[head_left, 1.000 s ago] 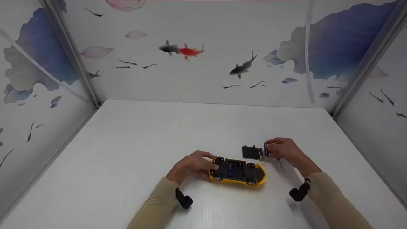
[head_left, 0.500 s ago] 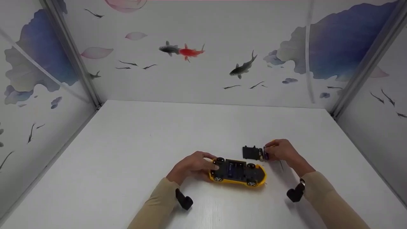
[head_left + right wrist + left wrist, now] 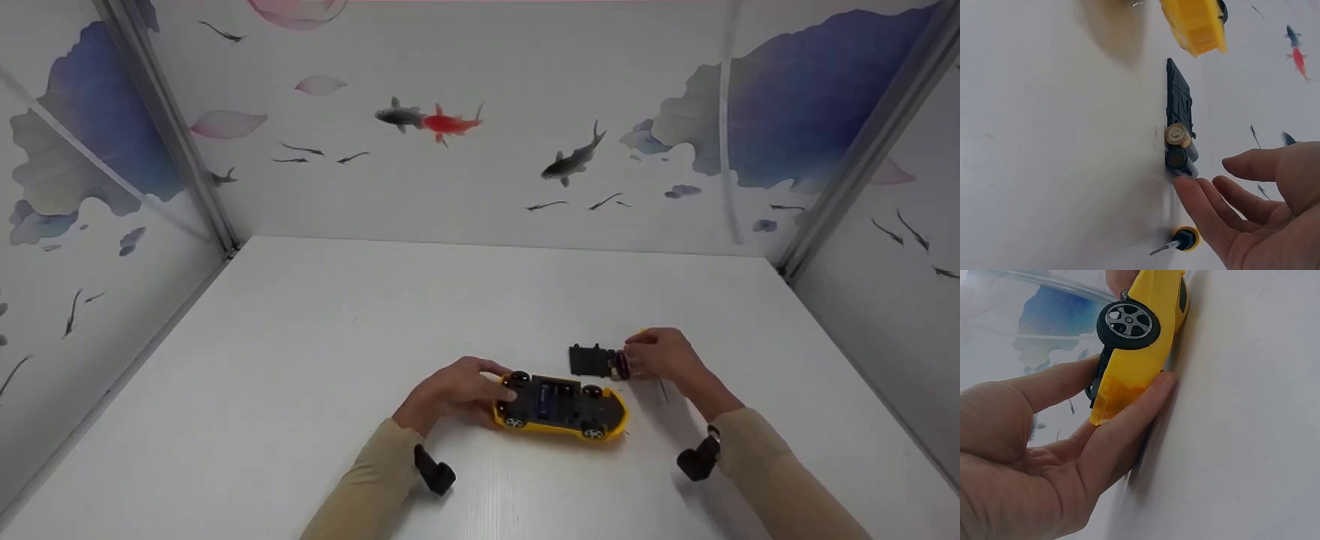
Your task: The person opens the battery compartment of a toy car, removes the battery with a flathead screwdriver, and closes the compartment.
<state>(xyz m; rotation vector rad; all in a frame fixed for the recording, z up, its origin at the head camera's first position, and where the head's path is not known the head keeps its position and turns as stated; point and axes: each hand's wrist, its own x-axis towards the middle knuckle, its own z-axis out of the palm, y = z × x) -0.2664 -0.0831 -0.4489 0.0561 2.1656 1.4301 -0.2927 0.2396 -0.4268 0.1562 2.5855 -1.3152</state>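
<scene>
A yellow toy car (image 3: 600, 431) lies upside down on the table, its dark underside and an open bay facing up. My left hand (image 3: 461, 380) grips the car's left end; in the left wrist view the thumb and fingers hold its yellow body (image 3: 1143, 363) from both sides. My right hand (image 3: 664, 352) is beside two batteries lying side by side. In the right wrist view its fingertips touch the dark-ended battery (image 3: 1178, 159), with the thumb held apart. The other battery (image 3: 1177, 134) lies against a black cover (image 3: 590, 361).
A screwdriver (image 3: 1186, 239) with a yellow and black handle lies under and beside my right hand, its thin shaft pointing toward me. White panels with painted fish (image 3: 450, 121) enclose the white table (image 3: 337, 315) at the back and sides.
One battery has moved left, from slightly apart to right beside the other one. My right hand has shifted a little toward me. The left hand and car have stayed in place.
</scene>
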